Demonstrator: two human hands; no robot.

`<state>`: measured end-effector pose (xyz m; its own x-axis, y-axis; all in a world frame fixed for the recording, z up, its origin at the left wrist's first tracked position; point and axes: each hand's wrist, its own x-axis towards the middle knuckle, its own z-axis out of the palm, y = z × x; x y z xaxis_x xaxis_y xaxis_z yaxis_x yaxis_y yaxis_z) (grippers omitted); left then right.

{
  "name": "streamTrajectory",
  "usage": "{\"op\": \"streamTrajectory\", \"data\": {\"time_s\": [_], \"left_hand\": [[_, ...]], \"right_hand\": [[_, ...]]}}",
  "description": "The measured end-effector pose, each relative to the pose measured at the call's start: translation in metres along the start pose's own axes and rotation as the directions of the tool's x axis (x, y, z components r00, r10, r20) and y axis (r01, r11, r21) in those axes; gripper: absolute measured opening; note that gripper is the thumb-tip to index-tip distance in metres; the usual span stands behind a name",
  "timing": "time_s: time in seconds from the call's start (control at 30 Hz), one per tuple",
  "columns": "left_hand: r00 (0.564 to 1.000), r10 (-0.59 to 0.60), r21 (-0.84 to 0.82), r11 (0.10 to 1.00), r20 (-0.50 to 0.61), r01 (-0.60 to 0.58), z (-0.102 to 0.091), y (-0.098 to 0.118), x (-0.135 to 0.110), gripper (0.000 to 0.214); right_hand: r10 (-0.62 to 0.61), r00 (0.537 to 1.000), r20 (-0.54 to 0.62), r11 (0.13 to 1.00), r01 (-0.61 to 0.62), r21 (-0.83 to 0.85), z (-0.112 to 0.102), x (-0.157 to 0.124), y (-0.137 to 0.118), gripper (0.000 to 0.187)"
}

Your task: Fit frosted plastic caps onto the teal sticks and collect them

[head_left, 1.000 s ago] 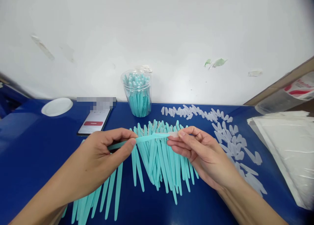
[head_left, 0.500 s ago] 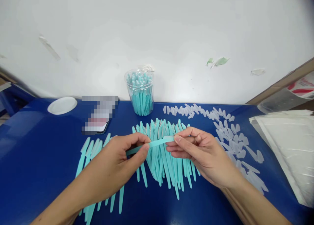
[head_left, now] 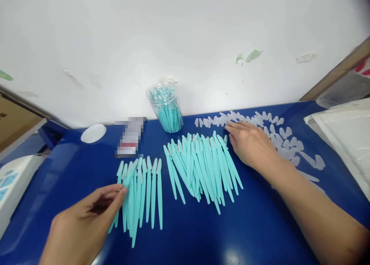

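Observation:
My left hand (head_left: 86, 218) pinches a teal eyebrow razor (head_left: 131, 172) between thumb and fingertips, over the left group of capped razors (head_left: 148, 192). Beyond the fingers its capped end slants up across that group; part of its handle is behind the hand. At the right, my right hand (head_left: 251, 141) reaches over the row of translucent blade caps (head_left: 215, 121), fingers stretched out and fingertips down at the caps. Whether a cap is under the fingertips is hidden. Between the hands lies a larger pile of teal razors (head_left: 202, 168).
Behind the piles, a clear plastic cup (head_left: 166, 107) full of teal razors leans against the white wall. A white lid (head_left: 93, 133) and a blurred-out phone (head_left: 131, 136) lie left of it. More caps (head_left: 285, 141) and a white plastic package (head_left: 343, 130) are at the right.
My hands have parted. The left has carried the razor down to the left group; the right has let go of its capped end and moved to the caps. The view has tilted.

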<state>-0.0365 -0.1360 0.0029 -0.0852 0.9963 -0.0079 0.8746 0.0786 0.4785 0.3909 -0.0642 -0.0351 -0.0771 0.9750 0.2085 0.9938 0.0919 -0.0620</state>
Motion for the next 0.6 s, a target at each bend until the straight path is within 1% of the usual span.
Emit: {"op": "streamTrajectory", "data": {"time_s": [0.03, 0.1, 0.17, 0.27, 0.37, 0.43, 0.5, 0.57, 0.6], "left_hand": [[0.998, -0.05, 0.057, 0.997, -0.033, 0.052, 0.005, 0.004, -0.004, 0.033], [0.992, -0.107, 0.12, 0.986, -0.068, 0.115, 0.014, 0.013, -0.009, 0.041], [0.99, -0.123, 0.124, 0.984, -0.07, 0.131, 0.019, 0.02, -0.011, 0.044], [0.986, -0.157, 0.113, 0.98, -0.055, 0.162, 0.019, 0.021, -0.012, 0.043], [0.986, -0.157, 0.134, 0.978, -0.05, 0.163, 0.015, 0.026, -0.013, 0.042], [0.991, -0.1, 0.153, 0.982, -0.088, 0.113, 0.017, 0.039, -0.014, 0.043], [0.996, 0.0, 0.152, 0.988, -0.084, 0.012, 0.023, 0.059, -0.012, 0.044], [0.996, 0.084, 0.165, 0.983, -0.003, -0.083, 0.031, 0.083, -0.007, 0.044], [0.994, 0.096, 0.193, 0.976, 0.053, -0.104, 0.035, 0.094, -0.002, 0.044]], "right_hand": [[0.005, 1.0, 0.003, 1.0, -0.005, -0.002, 0.0, 0.0, -0.001, 0.044], [0.019, 1.0, 0.004, 1.0, -0.019, 0.002, -0.002, -0.002, -0.001, 0.043], [0.029, 0.999, 0.013, 1.0, -0.029, 0.0, -0.006, -0.003, 0.0, 0.039], [0.036, 0.998, 0.042, 0.999, -0.037, 0.013, -0.01, -0.005, 0.003, 0.035], [0.055, 0.996, 0.068, 0.998, -0.057, 0.039, -0.012, -0.007, 0.007, 0.032], [0.074, 0.994, 0.077, 0.995, -0.078, 0.056, -0.013, -0.008, 0.01, 0.029], [0.09, 0.992, 0.087, 0.993, -0.096, 0.071, -0.014, -0.01, 0.013, 0.029], [0.099, 0.99, 0.104, 0.991, -0.108, 0.084, -0.015, -0.011, 0.015, 0.028], [0.101, 0.988, 0.113, 0.99, -0.111, 0.089, -0.016, -0.011, 0.016, 0.028]]}}
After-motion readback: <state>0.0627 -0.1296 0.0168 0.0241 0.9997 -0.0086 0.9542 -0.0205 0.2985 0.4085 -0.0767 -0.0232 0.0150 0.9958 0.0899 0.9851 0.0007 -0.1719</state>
